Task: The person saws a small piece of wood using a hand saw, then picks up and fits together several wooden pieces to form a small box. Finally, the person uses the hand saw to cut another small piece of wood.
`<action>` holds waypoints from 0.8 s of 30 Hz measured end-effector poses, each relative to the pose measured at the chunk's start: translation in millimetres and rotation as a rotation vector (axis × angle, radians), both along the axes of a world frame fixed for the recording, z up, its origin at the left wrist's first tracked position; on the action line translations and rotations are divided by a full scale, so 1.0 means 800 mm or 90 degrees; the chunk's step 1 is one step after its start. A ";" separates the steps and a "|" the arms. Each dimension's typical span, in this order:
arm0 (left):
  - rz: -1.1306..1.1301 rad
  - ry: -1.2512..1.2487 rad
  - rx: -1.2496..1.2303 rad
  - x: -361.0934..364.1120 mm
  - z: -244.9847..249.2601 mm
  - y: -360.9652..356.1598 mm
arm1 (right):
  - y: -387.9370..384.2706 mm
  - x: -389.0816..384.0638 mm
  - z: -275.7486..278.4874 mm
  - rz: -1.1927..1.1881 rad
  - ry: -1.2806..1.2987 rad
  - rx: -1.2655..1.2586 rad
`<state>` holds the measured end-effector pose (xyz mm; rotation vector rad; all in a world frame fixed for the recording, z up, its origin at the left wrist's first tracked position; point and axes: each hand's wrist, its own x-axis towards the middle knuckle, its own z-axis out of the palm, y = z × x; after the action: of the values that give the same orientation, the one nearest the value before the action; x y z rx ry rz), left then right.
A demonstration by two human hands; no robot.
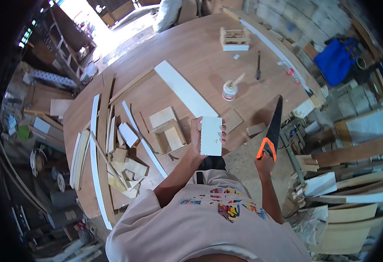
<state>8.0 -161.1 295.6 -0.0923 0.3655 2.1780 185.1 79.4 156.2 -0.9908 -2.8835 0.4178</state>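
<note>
My left hand [196,133] grips a small white rectangular board [211,136] in front of my body, thumb on one side and fingertips round the other. Its lower edge looks rough. Off to the right, my right hand [265,163] is closed round the orange handle of a hand saw [275,122], whose dark blade points up and away. Saw and board are apart. Just beyond the held piece, a long white board [185,87] lies on the wooden table [130,94]. A small open wooden box [169,134] sits left of my left hand.
A white tub [230,91] with a stick in it, a dark thin tool [258,66] and a small wooden crate [235,39] stand farther back. Long strips [96,161] and offcuts [128,170] crowd the left side. A blue bag [336,60] hangs at right, above stacked boards [353,187].
</note>
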 end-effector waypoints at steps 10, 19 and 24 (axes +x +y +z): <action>0.137 0.005 -0.001 -0.012 -0.057 -0.108 | 0.012 -0.134 -0.061 0.168 -0.010 -0.116; 0.308 0.061 -0.199 0.002 -0.077 -0.162 | -0.002 -0.201 -0.137 0.163 0.077 -0.084; 0.388 0.069 -0.287 0.009 -0.065 -0.176 | -0.001 -0.211 -0.138 0.154 0.019 -0.096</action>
<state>14.9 -301.9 243.6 -0.3783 0.9935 2.6582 16.6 78.5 45.8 -0.6440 -2.9902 0.6690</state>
